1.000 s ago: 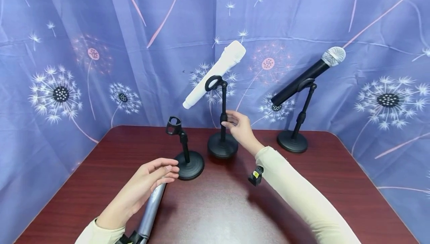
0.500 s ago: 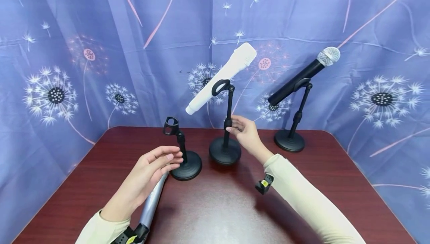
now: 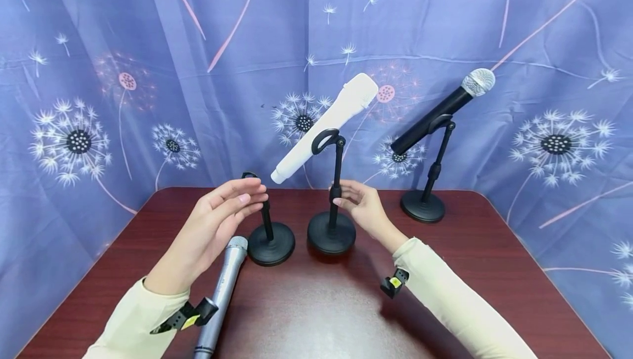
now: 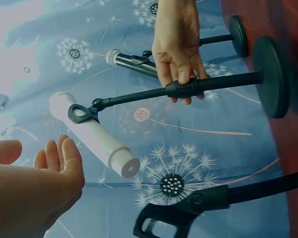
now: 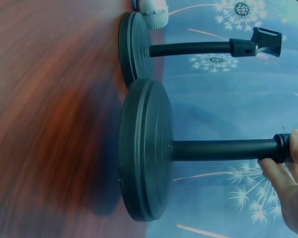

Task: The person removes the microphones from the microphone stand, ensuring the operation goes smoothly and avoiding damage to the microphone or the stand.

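My right hand (image 3: 365, 208) grips the collar of the middle black microphone stand (image 3: 332, 232), thumb and fingers around its post. A white microphone (image 3: 326, 128) sits tilted in that stand's clip, grille up to the right. My left hand (image 3: 212, 224) is raised with fingers loosely extended, holding nothing; in the left wrist view, this hand (image 4: 39, 188) is apart from the microphone's lower end. Behind it in the head view stands a shorter stand (image 3: 271, 243), its clip partly hidden by the fingers; the right wrist view shows that clip (image 5: 265, 42) vacant.
A silver microphone (image 3: 222, 293) lies on the dark red table (image 3: 316, 315) beside my left forearm. At the back right, a black microphone (image 3: 435, 117) with a silver grille rests in another stand (image 3: 422, 205). A blue dandelion-print curtain (image 3: 237, 100) hangs behind the table.
The middle stand and white microphone have come nearer with my right hand, lower in the head view. My left hand has risen, now covering part of the vacant clip and exposing the silver microphone's grille.
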A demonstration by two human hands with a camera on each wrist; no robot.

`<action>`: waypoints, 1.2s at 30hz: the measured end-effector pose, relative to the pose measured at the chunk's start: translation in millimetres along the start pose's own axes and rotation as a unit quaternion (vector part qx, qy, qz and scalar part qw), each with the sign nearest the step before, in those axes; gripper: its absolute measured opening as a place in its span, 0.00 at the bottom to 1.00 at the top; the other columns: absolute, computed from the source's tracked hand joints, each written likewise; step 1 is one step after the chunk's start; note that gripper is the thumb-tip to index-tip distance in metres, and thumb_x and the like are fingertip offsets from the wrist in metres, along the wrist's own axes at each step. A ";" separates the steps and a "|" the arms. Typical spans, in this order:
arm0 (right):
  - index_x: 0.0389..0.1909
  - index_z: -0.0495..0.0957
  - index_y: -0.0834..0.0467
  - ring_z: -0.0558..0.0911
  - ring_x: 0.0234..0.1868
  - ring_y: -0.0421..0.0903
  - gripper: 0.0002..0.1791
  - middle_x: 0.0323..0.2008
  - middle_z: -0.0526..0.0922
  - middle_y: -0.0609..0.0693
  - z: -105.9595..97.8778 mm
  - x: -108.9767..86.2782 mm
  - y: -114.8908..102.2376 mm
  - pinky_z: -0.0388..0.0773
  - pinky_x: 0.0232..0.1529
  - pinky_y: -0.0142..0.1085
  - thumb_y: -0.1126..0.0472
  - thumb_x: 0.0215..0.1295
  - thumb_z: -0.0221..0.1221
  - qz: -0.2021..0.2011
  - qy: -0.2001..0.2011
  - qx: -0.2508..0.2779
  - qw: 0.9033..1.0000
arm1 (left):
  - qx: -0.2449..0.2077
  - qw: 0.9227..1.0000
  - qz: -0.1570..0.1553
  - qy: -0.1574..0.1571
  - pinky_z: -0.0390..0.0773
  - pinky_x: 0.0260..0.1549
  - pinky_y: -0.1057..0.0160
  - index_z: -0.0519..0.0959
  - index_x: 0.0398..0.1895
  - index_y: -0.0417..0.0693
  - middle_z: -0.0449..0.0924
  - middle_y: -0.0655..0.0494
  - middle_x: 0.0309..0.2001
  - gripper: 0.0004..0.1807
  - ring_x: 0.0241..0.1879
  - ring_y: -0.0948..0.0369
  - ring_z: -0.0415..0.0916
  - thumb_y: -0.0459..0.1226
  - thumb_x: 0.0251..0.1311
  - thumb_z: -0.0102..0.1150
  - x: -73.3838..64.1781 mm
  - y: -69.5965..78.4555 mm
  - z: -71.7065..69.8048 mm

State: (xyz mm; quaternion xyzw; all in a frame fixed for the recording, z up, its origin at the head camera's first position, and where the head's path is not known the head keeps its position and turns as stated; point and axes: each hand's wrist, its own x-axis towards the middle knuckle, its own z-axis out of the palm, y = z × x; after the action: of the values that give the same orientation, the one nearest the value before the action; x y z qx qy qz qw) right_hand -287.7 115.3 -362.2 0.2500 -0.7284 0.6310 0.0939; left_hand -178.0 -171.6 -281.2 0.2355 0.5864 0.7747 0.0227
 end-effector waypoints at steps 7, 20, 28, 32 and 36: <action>0.52 0.77 0.71 0.83 0.45 0.52 0.20 0.45 0.82 0.66 0.6 -8.3 1.2 0.80 0.46 0.35 0.78 0.56 0.62 -0.030 -0.008 0.015 0.999 | -0.006 1.000 0.006 0.004 0.70 0.59 0.59 0.74 0.57 0.41 0.73 0.46 0.57 0.15 0.58 0.52 0.71 0.29 0.69 0.47 15.8 8.7 8.6; 0.52 0.78 0.67 0.83 0.45 0.51 0.21 0.46 0.83 0.64 2.2 -18.9 -3.5 0.81 0.44 0.38 0.77 0.56 0.62 -0.021 -0.018 0.022 0.999 | 0.081 0.996 0.026 0.029 0.66 0.62 0.62 0.71 0.62 0.42 0.72 0.48 0.60 0.20 0.62 0.52 0.67 0.33 0.68 0.54 41.5 10.8 18.7; 0.52 0.78 0.68 0.83 0.45 0.50 0.20 0.45 0.83 0.64 6.4 -20.3 -1.1 0.80 0.44 0.35 0.77 0.56 0.63 -0.033 -0.021 0.017 0.999 | 0.169 0.984 0.024 0.043 0.72 0.54 0.68 0.69 0.65 0.46 0.73 0.52 0.61 0.24 0.63 0.55 0.68 0.35 0.65 0.58 56.5 1.2 21.5; 0.52 0.77 0.69 0.83 0.44 0.49 0.20 0.44 0.83 0.63 8.2 -21.1 -2.4 0.80 0.44 0.35 0.78 0.56 0.63 -0.039 -0.024 0.019 0.999 | 0.179 0.983 0.016 0.042 0.73 0.53 0.67 0.69 0.65 0.46 0.73 0.52 0.61 0.25 0.62 0.56 0.68 0.35 0.65 0.58 62.6 0.3 23.5; 0.52 0.77 0.70 0.83 0.44 0.49 0.20 0.45 0.83 0.65 8.7 -21.9 -3.4 0.80 0.44 0.34 0.78 0.55 0.63 -0.042 -0.027 0.022 0.999 | 0.200 0.979 -0.004 0.031 0.70 0.57 0.62 0.69 0.65 0.48 0.72 0.54 0.62 0.25 0.61 0.61 0.69 0.37 0.65 0.58 67.8 2.9 24.0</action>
State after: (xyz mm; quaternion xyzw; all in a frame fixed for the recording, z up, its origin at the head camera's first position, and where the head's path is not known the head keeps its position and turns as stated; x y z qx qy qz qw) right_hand -265.7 112.0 -370.8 0.2991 -0.7057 0.6352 0.0954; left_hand -228.1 -129.8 -250.7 0.2089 0.7308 0.6487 -0.0393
